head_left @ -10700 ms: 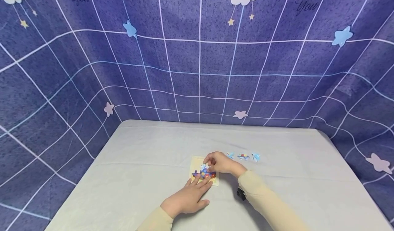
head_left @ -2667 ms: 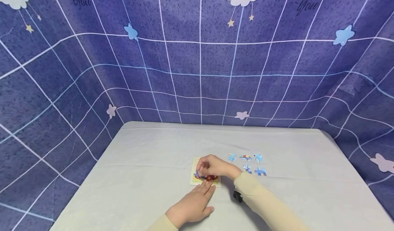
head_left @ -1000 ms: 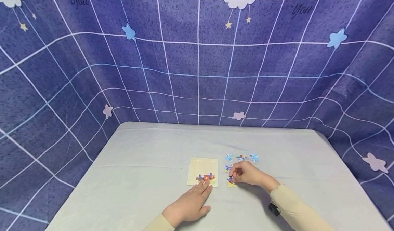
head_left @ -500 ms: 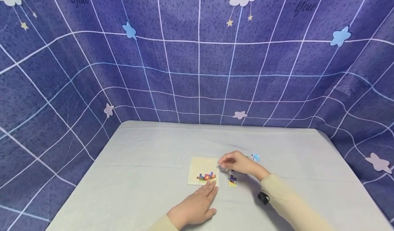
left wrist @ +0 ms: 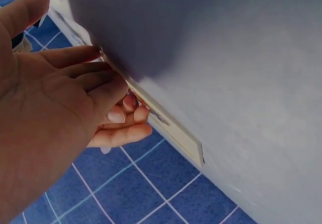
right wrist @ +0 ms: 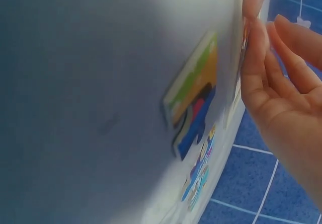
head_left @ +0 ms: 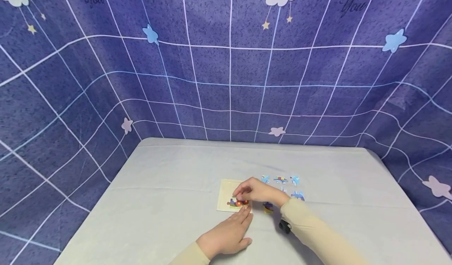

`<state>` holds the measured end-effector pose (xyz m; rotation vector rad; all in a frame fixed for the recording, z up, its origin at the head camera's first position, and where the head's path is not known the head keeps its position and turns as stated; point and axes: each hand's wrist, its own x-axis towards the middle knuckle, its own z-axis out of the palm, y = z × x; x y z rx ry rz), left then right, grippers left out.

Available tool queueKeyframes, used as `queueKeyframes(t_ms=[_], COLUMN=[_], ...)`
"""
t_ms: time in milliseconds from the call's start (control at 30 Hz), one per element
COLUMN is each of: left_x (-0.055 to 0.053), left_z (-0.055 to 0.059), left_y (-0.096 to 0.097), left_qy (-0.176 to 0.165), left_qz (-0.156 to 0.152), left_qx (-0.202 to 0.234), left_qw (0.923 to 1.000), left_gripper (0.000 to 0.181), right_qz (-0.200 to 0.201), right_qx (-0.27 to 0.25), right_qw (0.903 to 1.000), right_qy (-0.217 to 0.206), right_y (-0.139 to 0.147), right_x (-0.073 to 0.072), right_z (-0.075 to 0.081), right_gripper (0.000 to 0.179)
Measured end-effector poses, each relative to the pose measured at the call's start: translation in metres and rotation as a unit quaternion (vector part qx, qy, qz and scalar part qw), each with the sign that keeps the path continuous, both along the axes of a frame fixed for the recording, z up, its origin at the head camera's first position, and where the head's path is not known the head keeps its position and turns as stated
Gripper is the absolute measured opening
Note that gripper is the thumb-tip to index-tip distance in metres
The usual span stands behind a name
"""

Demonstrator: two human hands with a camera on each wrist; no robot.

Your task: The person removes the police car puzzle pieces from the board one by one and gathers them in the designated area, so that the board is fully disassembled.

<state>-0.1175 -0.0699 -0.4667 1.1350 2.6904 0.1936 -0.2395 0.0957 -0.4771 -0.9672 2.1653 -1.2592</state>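
Observation:
A pale, shallow puzzle tray (head_left: 225, 192) lies flat on the table, with colourful jigsaw pieces (head_left: 233, 203) along its near side. My left hand (head_left: 227, 233) rests with straight fingers on the tray's near edge. Over the tray's right half, my right hand (head_left: 256, 191) has bent fingers, the tips at the pieces there. Its fingers hide that spot, so whether they pinch a piece is unclear. In the right wrist view, the thumb of the right hand (right wrist: 287, 93) lies against the tray. A loose jigsaw piece (right wrist: 196, 93), green, orange and blue, lies nearby.
Right of the tray lie several loose pieces, among them a back row of blue ones (head_left: 280, 180) and a blue one (head_left: 297, 195) partly behind the right sleeve. A white cloth (head_left: 169, 167) covers the table. A blue gridded curtain (head_left: 212, 80) stands behind.
Earlier the tray held more pieces; several now lie on the table at its right. Within the last second my right hand left a loose piece and moved left over the tray.

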Motion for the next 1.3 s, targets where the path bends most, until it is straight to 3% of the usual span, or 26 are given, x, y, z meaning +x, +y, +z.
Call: queueKeyframes(t_ms=[200,500,800,1067,1300], left_x=[-0.001,-0.001,-0.001,-0.002,0.0], left_z=[-0.001,-0.003,-0.004,-0.008,-0.007], left_y=[-0.001,-0.001,0.0,0.001,0.001], left_qy=[-0.003,0.0,0.003,0.013,0.017], left_qz=[-0.003,-0.009,-0.003,0.004,0.009], left_qx=[-0.003,-0.01,-0.01,-0.003,-0.002], left_qw=[1.0,0.9999,0.9999,0.9999,0.9998], left_gripper=[0.064,0.065,0.066,0.065,0.065], right_qz=[0.002,-0.016,-0.006,-0.026,-0.082], right_qx=[-0.003,0.026,-0.02,-0.046,-0.008], right_qw=[1.0,0.9994,0.9998,0.9985,0.9963], right_qy=[0.004,0.017,0.001,0.007,0.024], right_y=[-0.005,-0.009,-0.005,0.037,0.085], right_x=[0.004,0.003,0.001,-0.005,0.0], right_z=[0.004,-0.003,0.003,0.02,0.021], right_gripper=[0.017,0.014,0.016,0.025,0.024])
